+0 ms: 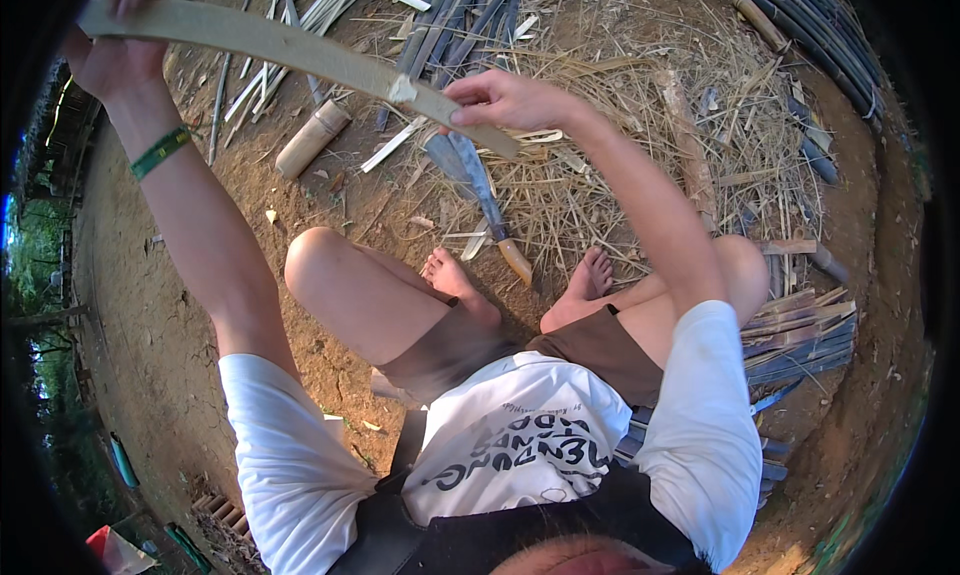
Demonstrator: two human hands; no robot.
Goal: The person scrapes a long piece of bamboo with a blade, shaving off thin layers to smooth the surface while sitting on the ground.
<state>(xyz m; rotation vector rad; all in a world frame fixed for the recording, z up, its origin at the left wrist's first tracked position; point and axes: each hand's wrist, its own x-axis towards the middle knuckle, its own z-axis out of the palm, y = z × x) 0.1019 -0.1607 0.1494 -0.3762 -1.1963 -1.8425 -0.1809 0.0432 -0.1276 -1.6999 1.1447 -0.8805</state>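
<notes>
A long, pale split bamboo strip (290,50) stretches across the upper part of the view, raised above the ground. My left hand (120,60) grips it near its far left end, fingers wrapped around it. Closer to its other end, my right hand (505,102) pinches the strip between thumb and fingers, beside a whitish rough patch on the surface. Below my right hand a machete (468,180) with a wide grey blade and a wooden handle lies on the ground between my feet.
A short bamboo piece (312,139) lies on the dirt left of the machete. Dark bamboo strips (450,20) and pale ones are piled beyond, with straw-like shavings (640,125) to the right. Bundled strips (800,340) lie beside my right knee; long dark poles (815,35) curve at the far right.
</notes>
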